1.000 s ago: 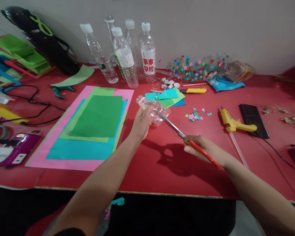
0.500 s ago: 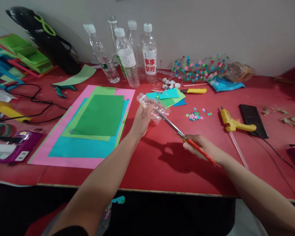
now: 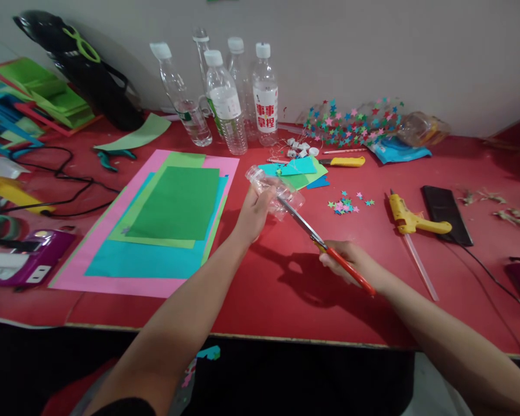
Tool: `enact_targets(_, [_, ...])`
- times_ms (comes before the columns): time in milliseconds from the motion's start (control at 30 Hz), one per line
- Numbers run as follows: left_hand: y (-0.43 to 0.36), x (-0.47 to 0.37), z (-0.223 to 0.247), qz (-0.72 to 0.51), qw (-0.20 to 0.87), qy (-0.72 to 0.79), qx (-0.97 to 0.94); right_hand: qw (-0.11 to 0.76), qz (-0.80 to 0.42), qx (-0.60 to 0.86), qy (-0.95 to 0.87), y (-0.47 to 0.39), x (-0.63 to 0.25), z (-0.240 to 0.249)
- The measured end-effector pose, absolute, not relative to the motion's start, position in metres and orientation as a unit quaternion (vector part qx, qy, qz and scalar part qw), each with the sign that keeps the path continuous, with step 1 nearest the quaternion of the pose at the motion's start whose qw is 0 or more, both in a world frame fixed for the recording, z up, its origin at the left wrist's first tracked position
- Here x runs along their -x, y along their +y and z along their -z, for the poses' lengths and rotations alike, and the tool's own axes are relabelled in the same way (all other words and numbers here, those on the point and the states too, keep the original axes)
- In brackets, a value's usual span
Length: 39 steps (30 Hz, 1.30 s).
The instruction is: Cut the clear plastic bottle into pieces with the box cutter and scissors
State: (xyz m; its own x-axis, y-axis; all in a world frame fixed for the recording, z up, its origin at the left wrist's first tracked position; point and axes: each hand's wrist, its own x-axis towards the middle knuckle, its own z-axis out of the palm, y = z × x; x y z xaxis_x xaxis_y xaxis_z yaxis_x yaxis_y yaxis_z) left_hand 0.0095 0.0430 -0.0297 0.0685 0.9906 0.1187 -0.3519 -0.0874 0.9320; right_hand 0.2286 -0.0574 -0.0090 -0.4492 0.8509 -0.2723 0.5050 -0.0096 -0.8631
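My left hand is closed around a clear plastic bottle top, its neck pointing up and left. Red-handled scissors are gripped in my right hand. Their blade tips meet the clear plastic beside my left thumb; whether they cut into it I cannot make out. Both hands are above the red table. Just beyond the bottle piece lie blue and green paper scraps. Small star cutouts are scattered to its right.
Coloured paper sheets lie at left. Several plastic bottles stand by the wall. A yellow utility knife rests behind. At right are a yellow glue gun, a black phone and a cable. A black flask leans back left.
The bottle piece and my left hand have shifted slightly right. My right hand has moved a little left with the scissors, whose handles look somewhat closer together.
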Motion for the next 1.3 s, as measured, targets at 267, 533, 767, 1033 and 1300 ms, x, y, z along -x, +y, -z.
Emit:
enact_targets(267, [0.044, -0.007, 0.039, -0.579, 0.544, 0.383, -0.471, 0.169, -0.529, 0.495, -0.668, -0.057, -0.23, 0.009])
enact_targets(533, [0.046, -0.006, 0.04, -0.581, 0.529, 0.383, -0.485, 0.167, -0.532, 0.508, -0.656, -0.059, -0.229, 0.007])
enact_targets(767, [0.04, -0.006, 0.034, -0.56, 0.485, 0.392, -0.545, 0.175, -0.543, 0.498, -0.653, -0.06, -0.228, 0.008])
enact_targets(1033, [0.039, -0.007, 0.029, -0.576, 0.51, 0.39, -0.506, 0.182, -0.551, 0.519, -0.627, -0.062, -0.225, 0.007])
enact_targets(1300, [0.043, -0.007, 0.035, -0.554, 0.464, 0.391, -0.57, 0.175, -0.552, 0.523, -0.625, -0.06, -0.226, 0.008])
